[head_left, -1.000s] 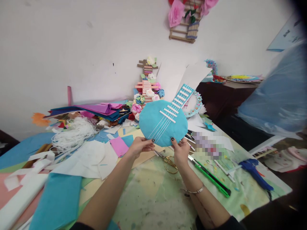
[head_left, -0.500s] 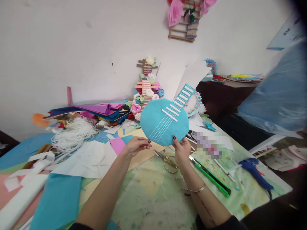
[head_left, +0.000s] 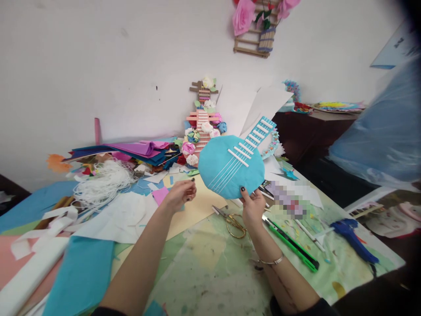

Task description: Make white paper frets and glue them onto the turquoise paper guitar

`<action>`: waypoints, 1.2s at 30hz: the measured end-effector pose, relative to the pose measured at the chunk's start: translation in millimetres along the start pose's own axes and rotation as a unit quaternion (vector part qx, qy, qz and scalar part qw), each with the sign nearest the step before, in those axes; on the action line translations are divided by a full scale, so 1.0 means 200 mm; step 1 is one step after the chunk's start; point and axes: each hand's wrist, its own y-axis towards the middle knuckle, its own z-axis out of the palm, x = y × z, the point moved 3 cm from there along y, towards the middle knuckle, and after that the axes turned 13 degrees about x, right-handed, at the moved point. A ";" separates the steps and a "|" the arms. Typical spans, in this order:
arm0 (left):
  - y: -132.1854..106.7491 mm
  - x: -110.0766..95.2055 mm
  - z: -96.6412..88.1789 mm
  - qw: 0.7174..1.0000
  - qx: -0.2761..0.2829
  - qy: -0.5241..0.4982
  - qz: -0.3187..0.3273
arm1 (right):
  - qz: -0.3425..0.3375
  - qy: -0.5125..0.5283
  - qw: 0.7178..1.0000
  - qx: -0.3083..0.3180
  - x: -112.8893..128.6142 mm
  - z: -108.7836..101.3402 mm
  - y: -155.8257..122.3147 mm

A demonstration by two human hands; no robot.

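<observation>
My right hand (head_left: 252, 206) pinches the lower edge of a blue paper guitar (head_left: 231, 166), a round body with white strings and a neck crossed by white bars, held upright above the table. My left hand (head_left: 179, 195) hovers apart from it to the left, its fingers curled loosely with nothing visible in them. Gold-handled scissors (head_left: 233, 221) lie on the table just below my right hand.
A green utility knife (head_left: 291, 242) and a blue glue gun (head_left: 351, 235) lie to the right. White string (head_left: 103, 182), stacked coloured paper (head_left: 131, 151) and paper scraps cover the left. A stick-and-flower model (head_left: 203, 120) stands against the wall. A blue plastic bag (head_left: 384, 131) is at the right.
My left hand has let go of the guitar's edge and drawn back to the left. My right hand alone now holds the guitar, shifted slightly right.
</observation>
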 end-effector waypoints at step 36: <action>-0.04 -0.07 0.03 0.943 -0.112 0.238 0.205 | 0.014 -0.006 1.000 -0.001 0.00 0.03 -0.03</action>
